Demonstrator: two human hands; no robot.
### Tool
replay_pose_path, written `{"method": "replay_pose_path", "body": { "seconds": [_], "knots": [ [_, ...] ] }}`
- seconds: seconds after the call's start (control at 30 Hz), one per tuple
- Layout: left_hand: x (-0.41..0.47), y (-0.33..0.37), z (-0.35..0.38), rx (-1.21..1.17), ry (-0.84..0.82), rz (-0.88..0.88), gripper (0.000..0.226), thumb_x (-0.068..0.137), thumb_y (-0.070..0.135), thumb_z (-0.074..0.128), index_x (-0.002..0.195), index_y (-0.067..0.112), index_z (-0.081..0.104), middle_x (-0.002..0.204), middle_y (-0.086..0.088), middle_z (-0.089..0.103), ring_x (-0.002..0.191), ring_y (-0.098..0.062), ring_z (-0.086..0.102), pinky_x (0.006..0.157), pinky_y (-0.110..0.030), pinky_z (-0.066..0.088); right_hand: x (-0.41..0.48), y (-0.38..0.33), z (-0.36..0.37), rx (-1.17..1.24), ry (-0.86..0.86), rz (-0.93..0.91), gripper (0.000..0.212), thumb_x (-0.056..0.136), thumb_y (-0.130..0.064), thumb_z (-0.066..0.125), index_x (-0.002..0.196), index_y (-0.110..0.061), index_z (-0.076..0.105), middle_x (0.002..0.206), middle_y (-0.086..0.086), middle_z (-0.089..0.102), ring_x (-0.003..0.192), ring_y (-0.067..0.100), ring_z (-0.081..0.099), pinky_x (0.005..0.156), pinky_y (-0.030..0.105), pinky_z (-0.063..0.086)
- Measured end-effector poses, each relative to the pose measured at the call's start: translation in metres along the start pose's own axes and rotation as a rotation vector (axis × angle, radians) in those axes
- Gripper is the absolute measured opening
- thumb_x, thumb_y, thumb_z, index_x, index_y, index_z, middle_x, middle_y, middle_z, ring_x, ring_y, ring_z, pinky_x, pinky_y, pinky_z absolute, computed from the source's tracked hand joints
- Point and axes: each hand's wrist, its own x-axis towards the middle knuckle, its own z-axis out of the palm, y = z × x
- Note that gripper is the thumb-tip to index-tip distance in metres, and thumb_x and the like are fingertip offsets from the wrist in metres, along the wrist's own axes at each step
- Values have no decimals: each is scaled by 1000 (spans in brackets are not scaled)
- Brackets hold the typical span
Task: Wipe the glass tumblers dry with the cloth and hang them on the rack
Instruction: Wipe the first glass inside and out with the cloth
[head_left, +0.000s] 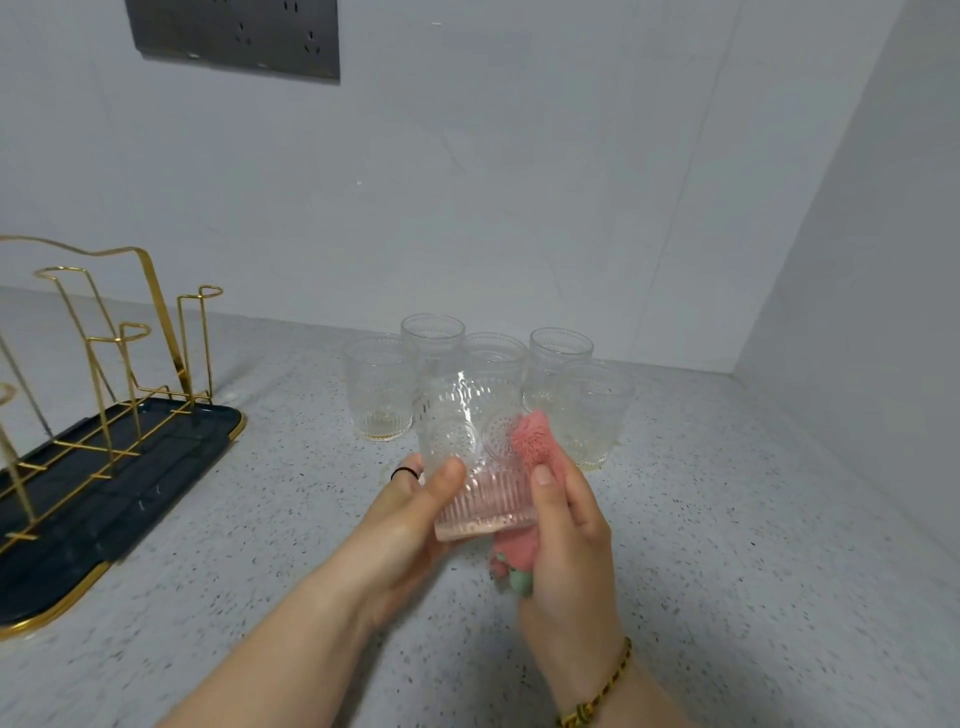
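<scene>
An embossed clear glass tumbler (475, 447) is held above the counter, its thick base toward me and its mouth pointing away. My left hand (410, 525) grips its left side, thumb across the ribbed lower part. My right hand (563, 535) presses a pink cloth (532, 441) against the tumbler's right side; the cloth's tail hangs below my palm. Several more tumblers (589, 410) stand upright in a cluster just behind. The gold wire rack (130, 358) on its dark tray (156, 478) stands at the left with no glass on the pegs in view.
The speckled grey countertop (727, 519) meets white walls at the back and right, forming a corner. A dark socket panel (234, 36) is mounted on the back wall, upper left. The rack's tray reaches the left edge of the view.
</scene>
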Motion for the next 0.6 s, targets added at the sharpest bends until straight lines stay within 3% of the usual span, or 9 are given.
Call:
{"method": "replay_pose_path", "body": {
  "seconds": [0.07,0.13,0.2,0.23,0.3,0.33,0.37,0.43,0.6],
  "knots": [
    [0,-4,-1,131,71,2,120,20,60,83,117,1,45,86,-9,74,81,-20,71,67,-25,56,2,-1,-3,23,-3,17,29,91,-19,43,95,-41,62,73,4,66,49,14,51,38,22,36],
    [3,-7,-1,179,93,21,108,38,65,78,119,2,46,99,-13,71,93,-24,68,84,-33,52,5,0,-5,-19,14,-7,29,91,-18,44,92,-41,62,71,3,66,46,11,51,38,22,37],
    [3,-8,-1,148,101,26,92,53,61,72,117,-1,52,107,-19,68,101,-30,64,93,-40,48,9,6,-5,-115,31,-64,26,89,-22,49,100,-44,58,87,3,66,53,10,53,44,25,43],
    [3,-10,0,124,102,23,82,59,55,71,115,-2,55,109,-20,67,103,-32,63,96,-42,46,10,10,-4,-179,39,-110,25,86,-29,51,103,-48,56,103,2,64,66,14,56,54,30,49],
    [1,-12,3,109,101,15,66,64,45,64,111,-1,59,105,-18,69,102,-31,64,95,-41,47,11,14,0,-309,40,-204,32,74,-46,48,101,-62,51,125,-4,52,97,26,56,82,42,47],
    [1,-14,3,117,118,29,63,63,41,62,111,1,59,101,-15,71,98,-28,66,91,-38,49,10,15,2,-347,35,-238,33,72,-49,44,98,-67,48,129,-9,47,109,22,53,89,37,43],
    [0,-15,5,131,144,50,62,60,37,63,113,4,57,95,-10,73,92,-24,68,86,-35,51,9,14,3,-375,24,-271,33,75,-46,42,98,-68,45,130,-15,42,116,8,48,93,22,39],
    [-1,-15,7,145,196,88,67,55,31,66,117,13,49,87,-2,75,83,-17,70,74,-29,53,6,13,3,-402,2,-321,35,79,-34,39,102,-60,37,126,-24,34,116,-18,34,91,-1,28],
    [-3,-13,13,209,217,78,67,58,20,72,119,16,44,99,-6,72,91,-19,69,78,-30,56,6,13,-1,-407,-24,-343,35,79,-29,37,101,-56,38,125,-32,25,119,-18,28,91,-5,25]
  ]
}}
